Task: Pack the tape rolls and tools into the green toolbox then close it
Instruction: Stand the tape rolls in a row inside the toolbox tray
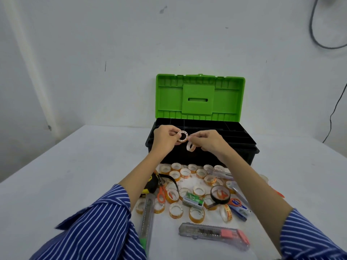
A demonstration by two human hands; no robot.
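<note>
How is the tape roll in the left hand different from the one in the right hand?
The left hand's tape roll is pinched with its hole facing the camera; the right hand's tape roll hangs lower and turned more edge-on. The left one shows orange print; the right one looks paler. Both are small clear rolls held over the open green toolbox.

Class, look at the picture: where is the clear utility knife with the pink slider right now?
In the head view, the utility knife lies flat on the table, nearest the camera, right of centre, just before the loose tape rolls.

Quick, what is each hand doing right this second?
Left hand: pinching a small tape roll over the open toolbox.
Right hand: holding a second tape roll, fingers curled round it.
</note>
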